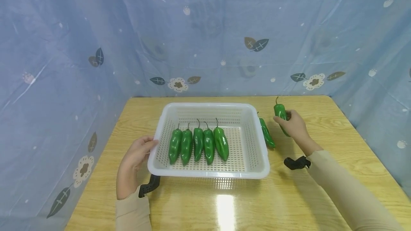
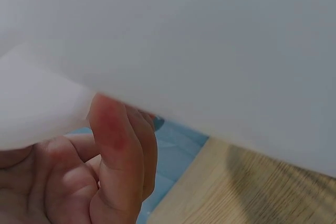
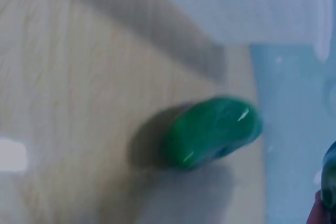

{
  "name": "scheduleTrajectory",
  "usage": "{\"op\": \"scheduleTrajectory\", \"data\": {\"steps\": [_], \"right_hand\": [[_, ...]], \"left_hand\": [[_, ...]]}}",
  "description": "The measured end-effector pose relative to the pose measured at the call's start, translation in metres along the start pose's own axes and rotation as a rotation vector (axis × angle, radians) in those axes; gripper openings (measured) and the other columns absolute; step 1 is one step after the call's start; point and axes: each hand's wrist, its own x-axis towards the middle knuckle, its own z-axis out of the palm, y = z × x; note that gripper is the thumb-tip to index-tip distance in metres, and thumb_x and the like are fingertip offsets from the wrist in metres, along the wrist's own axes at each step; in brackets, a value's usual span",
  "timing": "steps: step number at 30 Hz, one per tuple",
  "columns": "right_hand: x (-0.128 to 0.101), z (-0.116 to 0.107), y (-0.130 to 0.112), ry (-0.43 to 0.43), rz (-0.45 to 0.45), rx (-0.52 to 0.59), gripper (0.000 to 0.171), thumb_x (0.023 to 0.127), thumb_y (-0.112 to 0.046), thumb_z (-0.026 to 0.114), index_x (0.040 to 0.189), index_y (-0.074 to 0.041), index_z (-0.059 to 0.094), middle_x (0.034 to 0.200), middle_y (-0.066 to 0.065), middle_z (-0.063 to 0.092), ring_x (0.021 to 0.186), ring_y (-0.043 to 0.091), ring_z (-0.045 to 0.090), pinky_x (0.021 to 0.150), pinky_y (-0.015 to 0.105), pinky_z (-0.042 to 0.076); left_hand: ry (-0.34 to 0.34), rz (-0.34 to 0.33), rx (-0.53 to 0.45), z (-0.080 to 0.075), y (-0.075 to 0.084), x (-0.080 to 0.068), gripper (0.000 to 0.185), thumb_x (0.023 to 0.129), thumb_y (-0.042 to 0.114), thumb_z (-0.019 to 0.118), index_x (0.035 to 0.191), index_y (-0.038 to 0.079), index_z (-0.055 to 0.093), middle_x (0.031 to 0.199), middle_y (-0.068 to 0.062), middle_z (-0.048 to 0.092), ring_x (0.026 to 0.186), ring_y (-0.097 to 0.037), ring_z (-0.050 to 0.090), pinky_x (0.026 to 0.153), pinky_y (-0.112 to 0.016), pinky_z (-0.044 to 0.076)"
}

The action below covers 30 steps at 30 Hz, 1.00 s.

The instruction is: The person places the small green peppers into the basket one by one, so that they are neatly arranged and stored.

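A white plastic basket [image 1: 205, 174] with a slotted floor stands on the table, and several green peppers [image 1: 198, 143] lie side by side in it, stems pointing away. My left hand [image 1: 136, 156] grips the basket's left rim, thumb on top; in the left wrist view curled fingers [image 2: 118, 150] reach under the white edge. To the right of the basket, my right hand [image 1: 296, 126] holds a green pepper [image 1: 280, 111], stem up. Another pepper [image 1: 267, 133] lies on the table between that hand and the basket; the right wrist view shows this pepper [image 3: 212, 132] blurred.
The wooden table [image 1: 186, 202] ends at a blue patterned cloth [image 1: 205, 52] behind and at both sides. A black wrist device [image 1: 297, 163] sits under the right sleeve, and another black device [image 1: 150, 186] under the left.
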Motion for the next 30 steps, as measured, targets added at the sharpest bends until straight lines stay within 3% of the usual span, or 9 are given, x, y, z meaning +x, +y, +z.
{"op": "scheduleTrajectory", "data": {"steps": [17,23,30], "right_hand": [[-0.009,-0.011,-0.068,-0.074,0.0,0.043,0.086,0.092,-0.053,0.05,0.145,0.008,0.021,0.139,0.033,0.035,0.122,0.045,0.042,0.096,0.056,0.043],[-0.014,-0.002,-0.088,-0.126,-0.002,0.091,0.08,0.094,-0.043,0.053,0.145,0.008,0.02,0.141,0.031,0.035,0.124,0.044,0.041,0.1,0.055,0.041],[-0.015,0.018,-0.116,-0.176,-0.025,0.121,0.071,0.093,-0.036,0.055,0.142,0.008,0.027,0.136,0.027,0.042,0.119,0.038,0.047,0.097,0.051,0.044]], "left_hand": [[0.024,-0.012,0.02,0.001,0.003,0.0,0.037,0.098,0.018,0.049,0.122,-0.011,0.05,0.116,-0.029,0.059,0.096,-0.027,0.067,0.079,-0.038,0.057],[0.039,-0.028,0.029,0.002,0.005,0.0,0.037,0.098,0.019,0.05,0.122,-0.01,0.05,0.117,-0.028,0.06,0.096,-0.027,0.067,0.08,-0.039,0.057],[0.042,-0.026,0.038,0.002,0.006,-0.001,0.037,0.098,0.018,0.049,0.122,-0.01,0.05,0.117,-0.028,0.059,0.096,-0.027,0.067,0.08,-0.039,0.057]]}}
